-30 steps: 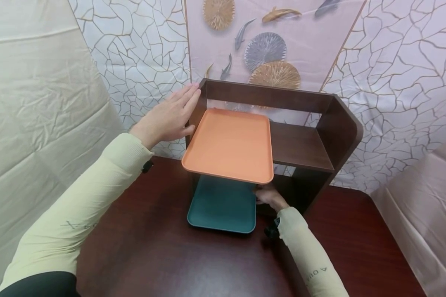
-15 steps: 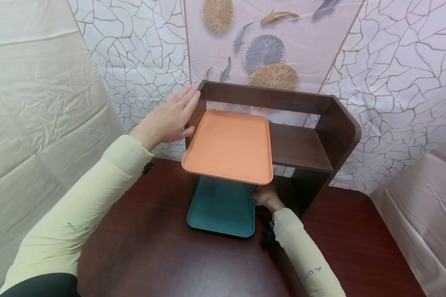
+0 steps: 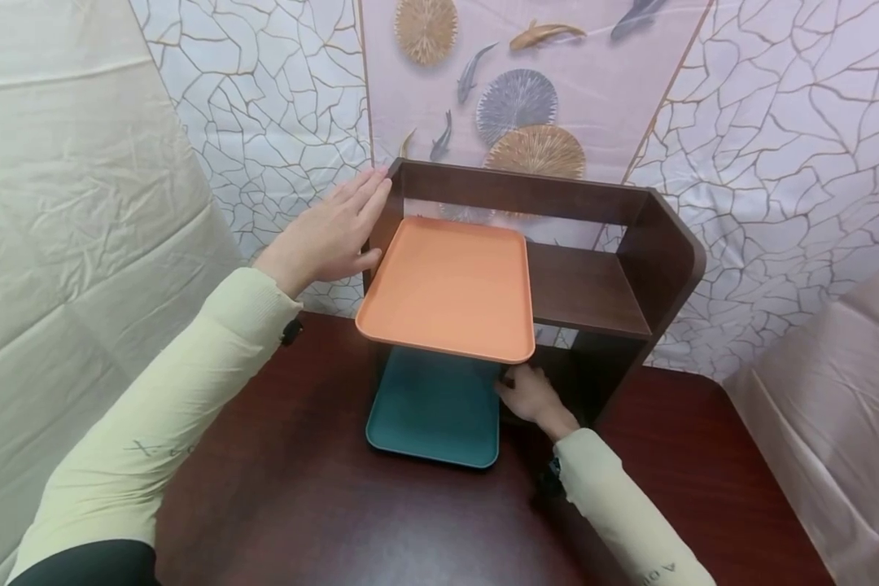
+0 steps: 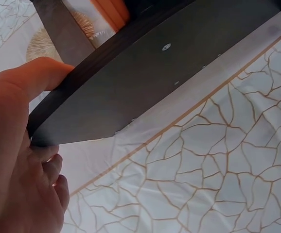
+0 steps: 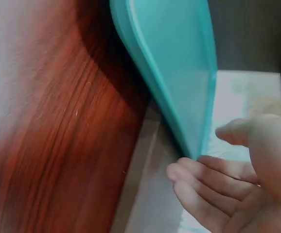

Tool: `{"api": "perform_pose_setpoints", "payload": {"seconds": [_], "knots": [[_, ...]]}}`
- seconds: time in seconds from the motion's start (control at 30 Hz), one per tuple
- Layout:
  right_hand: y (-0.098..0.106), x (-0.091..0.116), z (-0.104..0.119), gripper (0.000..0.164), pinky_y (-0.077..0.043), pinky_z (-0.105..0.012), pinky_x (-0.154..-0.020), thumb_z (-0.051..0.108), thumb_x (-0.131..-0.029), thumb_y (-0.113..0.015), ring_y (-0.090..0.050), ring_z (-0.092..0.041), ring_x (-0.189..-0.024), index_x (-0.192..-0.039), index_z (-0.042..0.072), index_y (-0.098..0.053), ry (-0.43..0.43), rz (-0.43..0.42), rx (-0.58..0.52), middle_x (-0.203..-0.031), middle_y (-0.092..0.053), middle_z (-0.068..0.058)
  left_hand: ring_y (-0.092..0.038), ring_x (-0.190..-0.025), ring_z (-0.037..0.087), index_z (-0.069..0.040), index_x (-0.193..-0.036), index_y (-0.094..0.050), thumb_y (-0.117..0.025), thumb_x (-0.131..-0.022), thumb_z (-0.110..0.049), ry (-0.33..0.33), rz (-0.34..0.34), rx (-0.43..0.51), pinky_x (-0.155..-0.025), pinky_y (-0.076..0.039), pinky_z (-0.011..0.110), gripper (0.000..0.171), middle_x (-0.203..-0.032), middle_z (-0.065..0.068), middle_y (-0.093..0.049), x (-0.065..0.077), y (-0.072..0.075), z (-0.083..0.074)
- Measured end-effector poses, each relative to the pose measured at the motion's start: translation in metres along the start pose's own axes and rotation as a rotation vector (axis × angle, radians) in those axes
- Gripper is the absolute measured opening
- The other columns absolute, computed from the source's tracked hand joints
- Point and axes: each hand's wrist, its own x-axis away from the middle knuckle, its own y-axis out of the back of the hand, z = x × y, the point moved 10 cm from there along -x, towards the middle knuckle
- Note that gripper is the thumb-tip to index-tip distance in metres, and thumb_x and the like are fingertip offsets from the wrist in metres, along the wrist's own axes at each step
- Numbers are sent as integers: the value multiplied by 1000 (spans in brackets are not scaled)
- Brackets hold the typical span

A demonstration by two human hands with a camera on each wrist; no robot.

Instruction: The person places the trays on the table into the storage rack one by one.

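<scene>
A dark brown two-tier shelf [image 3: 586,293] stands on the table. An orange tray [image 3: 447,289] lies on its upper tier, jutting out at the front. Below, a teal tray [image 3: 432,415] sticks out from the lower tier, its rear hidden by the orange one. My left hand [image 3: 330,232] holds the upper corner of the shelf's left side panel [image 4: 131,82], thumb [image 4: 48,75] and fingers on either side of the edge. My right hand [image 3: 531,395] is at the teal tray's right edge. In the right wrist view, its fingers [image 5: 211,182] are extended near the rim, thumb apart.
The reddish-brown table [image 3: 300,488] spreads in front of the shelf. Behind it hangs a patterned cloth [image 3: 520,106] with fish and round shapes. Plain cloths hang at the left [image 3: 80,203] and right [image 3: 842,391].
My right hand has shifted slightly right and its fingers have loosened at the teal tray's edge. My left hand and the orange tray stay in place; the view drifts slightly.
</scene>
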Motion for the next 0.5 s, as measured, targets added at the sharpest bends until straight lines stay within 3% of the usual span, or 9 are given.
{"api": "perform_pose_setpoints", "payload": {"seconds": [0.1, 0.17, 0.23, 0.3, 0.4, 0.5], "knots": [[8, 14, 9, 27, -37, -29, -46, 22, -106, -61, -45, -15, -46, -83, 10, -65, 37, 35, 12, -59, -51, -1, -9, -166, 38, 7, -166, -8, -59, -103, -30, 4, -9, 29, -137, -13, 49, 90, -178, 22, -6, -2, 1, 1], [13, 23, 16, 21, -44, -29, -48, 23, -106, -62, -53, -16, -51, -99, 5, -72, 62, 52, 27, -68, -63, -6, -9, -167, 38, 7, -167, -7, -60, -103, -30, 9, -7, 41, -137, -13, 49, 90, -178, 22, -5, -2, 1, 3], [17, 34, 23, 31, -56, -34, -60, 25, -106, -63, -67, -19, -67, -122, 0, -71, 84, 69, 69, -92, -75, -13, -7, -167, 38, 6, -167, -6, -60, -103, -31, 13, -1, 43, -137, -13, 50, 92, -178, 21, -4, -2, 0, 5], [20, 45, 30, 47, -63, -44, -81, 28, -106, -63, -75, -27, -96, -140, -4, -62, 99, 91, 104, -124, -74, -21, -7, -167, 38, 7, -167, -5, -61, -103, -32, 9, -3, 42, -137, -13, 50, 94, -178, 22, -4, 0, 1, 6], [23, 61, 38, 62, -55, -55, -110, 34, -107, -61, -62, -37, -136, -154, -5, -48, 114, 140, 160, -155, -55, -24, -6, -167, 39, 8, -166, -5, -62, -102, -33, -11, -20, 46, -137, -13, 51, 95, -178, 23, -4, 7, 4, 6], [30, 78, 44, 70, -44, -62, -119, 39, -107, -59, -46, -44, -150, -159, -4, -40, 136, 155, 214, -164, -44, -25, -6, -166, 40, 9, -166, -5, -62, -103, -31, -29, -60, 99, -137, -13, 53, 94, -177, 24, -4, 22, 6, 9]]}}
